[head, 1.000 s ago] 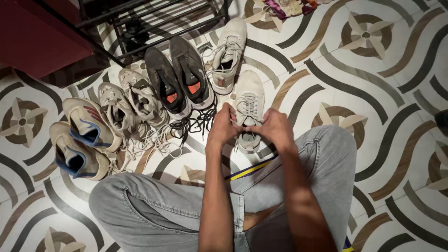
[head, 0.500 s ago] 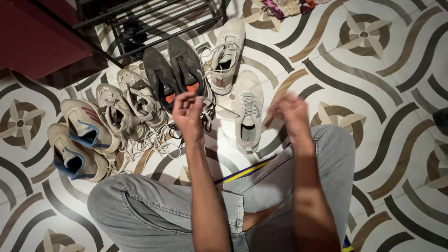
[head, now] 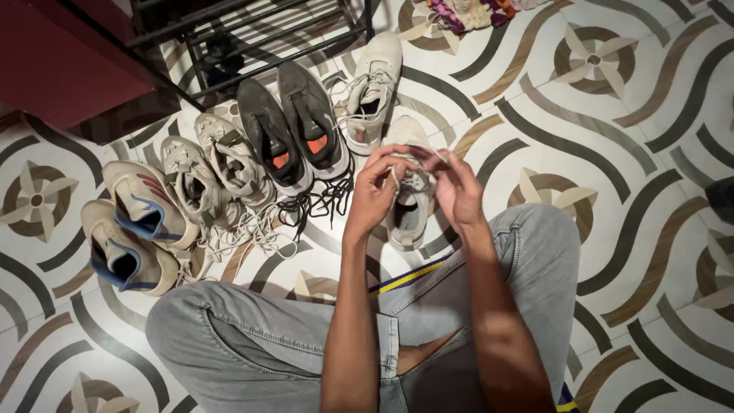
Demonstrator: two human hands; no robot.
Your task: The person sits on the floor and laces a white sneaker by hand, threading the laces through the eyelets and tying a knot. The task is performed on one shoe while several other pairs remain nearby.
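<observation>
**Laces of the pale sneaker pinched between both my hands**

Laces (head: 417, 164) of the off-white sneaker (head: 409, 218) run up from its tongue into my fingers. My left hand (head: 375, 191) is closed, thumb and fingertips pinching a strand just above the shoe. My right hand (head: 459, 191) is closed too, holding the other strand, and the two hands nearly meet over the front half of the sneaker. The shoe lies flat on the patterned tile floor (head: 612, 138), toe pointing away from me, heel towards my crossed legs in grey jeans (head: 252, 329).

Its mate (head: 372, 88) sits just beyond it, laces loose and spilling out. Left of that stands a black pair with orange insoles (head: 294, 130), black laces trailing over the tiles. Next come two grey-beige sneakers (head: 210, 172) with tangled white laces, and furthest left a cream pair with blue lining (head: 130, 229). A black metal shoe rack (head: 252, 38) stands behind the row, beside a dark red surface (head: 61, 61). A bunch of coloured fabric (head: 470, 11) lies at the top edge of view.
</observation>
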